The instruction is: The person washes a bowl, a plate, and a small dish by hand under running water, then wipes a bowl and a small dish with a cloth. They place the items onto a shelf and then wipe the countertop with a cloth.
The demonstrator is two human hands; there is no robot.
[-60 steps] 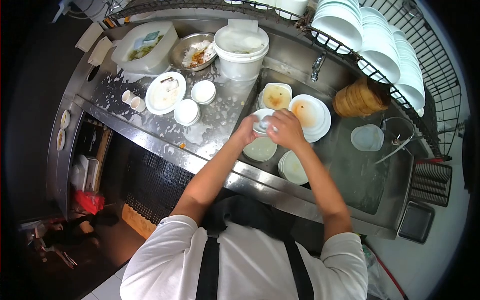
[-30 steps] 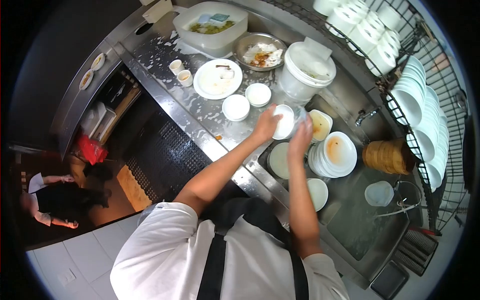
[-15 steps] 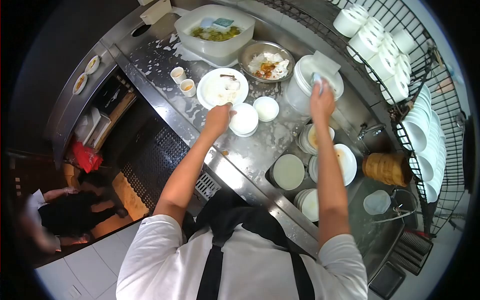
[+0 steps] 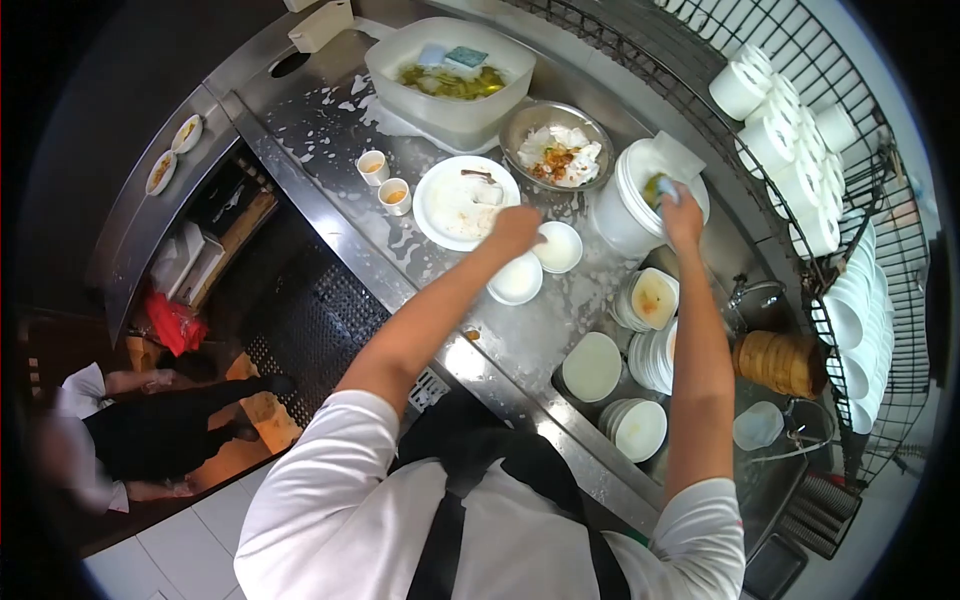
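My left hand (image 4: 515, 232) is over the metal counter, fingers curled down and partly hidden. It sits against the left rim of a small white bowl (image 4: 560, 247); whether it grips the rim does not show. Just below lies another small white bowl (image 4: 516, 282). Behind the hand, a white plate (image 4: 450, 200) carries food scraps and a dark stick-like piece. My right hand (image 4: 682, 218) is closed on a yellow-green and pale blue sponge (image 4: 657, 189), at the mouth of a white bucket (image 4: 622, 205).
A soapy tub (image 4: 445, 105) and a steel bowl of scraps (image 4: 510, 125) stand at the back. Two small cups (image 4: 395, 197) are left of the plate. Stacked dishes (image 4: 640, 430) are at right, near a faucet (image 4: 755, 290) and wire rack (image 4: 690, 105). Another person (image 4: 150, 430) is lower left.
My left hand has left the nearer small bowl and moved right to the other one. My right hand stays by the bucket with the sponge, now turned to show its yellow-green side. The view has shifted slightly.
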